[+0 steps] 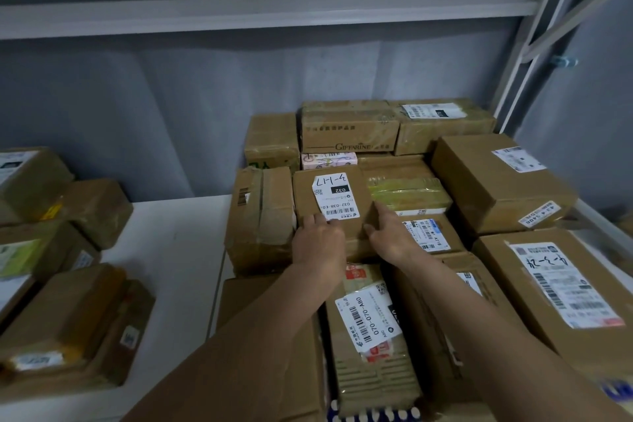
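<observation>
The cardboard box is a plain brown, matte carton with square edges. It lies flat on top of other parcels in the middle of the stack on the right half of the white shelf. A white paper shipping label with a barcode and handwritten marks is stuck slightly askew on its top face.

To its left stands a carton banded with glossy, wrinkled brown tape. To its right lies a flat parcel wrapped in shiny yellow-green tape. A small pink printed box sits just behind it. Nearer the camera lies a parcel of ribbed corrugated card, and a large smooth carton sits further right.

Both bare forearms reach forward from below, side by side. The left hand lies palm down over the box's near edge, its fingers bent onto the top and touching the label's lower margin. The right hand takes the near right corner: its index finger stretches along the top of the right edge while its thumb presses the near face. The box is held between the two hands.
</observation>
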`<state>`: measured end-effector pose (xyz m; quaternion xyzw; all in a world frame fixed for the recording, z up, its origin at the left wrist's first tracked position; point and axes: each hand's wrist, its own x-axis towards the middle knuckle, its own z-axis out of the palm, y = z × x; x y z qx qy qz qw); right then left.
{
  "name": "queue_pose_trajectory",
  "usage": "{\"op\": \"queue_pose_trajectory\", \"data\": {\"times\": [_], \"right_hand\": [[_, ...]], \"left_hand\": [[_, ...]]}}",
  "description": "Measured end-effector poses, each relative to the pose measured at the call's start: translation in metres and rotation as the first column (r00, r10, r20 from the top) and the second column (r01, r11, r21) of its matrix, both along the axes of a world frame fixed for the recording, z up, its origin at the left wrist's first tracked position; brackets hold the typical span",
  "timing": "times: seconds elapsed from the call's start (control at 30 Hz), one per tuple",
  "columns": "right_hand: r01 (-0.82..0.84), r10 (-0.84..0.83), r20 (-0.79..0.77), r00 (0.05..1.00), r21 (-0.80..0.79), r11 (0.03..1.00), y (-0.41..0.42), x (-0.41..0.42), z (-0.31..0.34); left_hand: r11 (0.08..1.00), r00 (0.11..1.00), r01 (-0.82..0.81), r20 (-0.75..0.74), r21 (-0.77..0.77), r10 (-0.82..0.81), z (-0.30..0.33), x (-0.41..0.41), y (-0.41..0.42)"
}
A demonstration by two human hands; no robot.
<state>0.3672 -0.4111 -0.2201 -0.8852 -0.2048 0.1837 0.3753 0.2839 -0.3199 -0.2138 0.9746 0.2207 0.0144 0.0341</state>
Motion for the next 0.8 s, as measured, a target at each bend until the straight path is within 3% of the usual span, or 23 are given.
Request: {"op": "queue_pose_trajectory", "data": {"times": [0.13, 0.23, 0.43, 0.8], "right_hand": [[-0.023, 0.090, 0.305, 0.948, -0.216, 0.976, -0.001, -0.008, 0.011], [-0.074, 0.236, 0.421, 0.875, -0.366, 0.928, 0.007, -0.020, 0.025], [-0.217, 0.422, 0.427, 0.800, -0.449, 0.867, 0.045, -0.052, 0.046], [-0.539, 0.667, 0.385, 0.638, -0.396, 0.744, 0.146, -0.133, 0.050]], "left_hand": [[0.999, 0.992, 0.012, 0.127, -0.053, -0.005, 0.016, -0.007, 0.012], [1.000, 0.980, -0.009, 0.201, -0.003, 0.010, 0.027, -0.020, 0.031], [0.988, 0.975, -0.148, 0.176, 0.049, 0.137, 0.038, -0.074, 0.078], [0.877, 0.879, -0.476, 0.071, 0.062, 0.472, 0.035, -0.216, 0.154]]}}
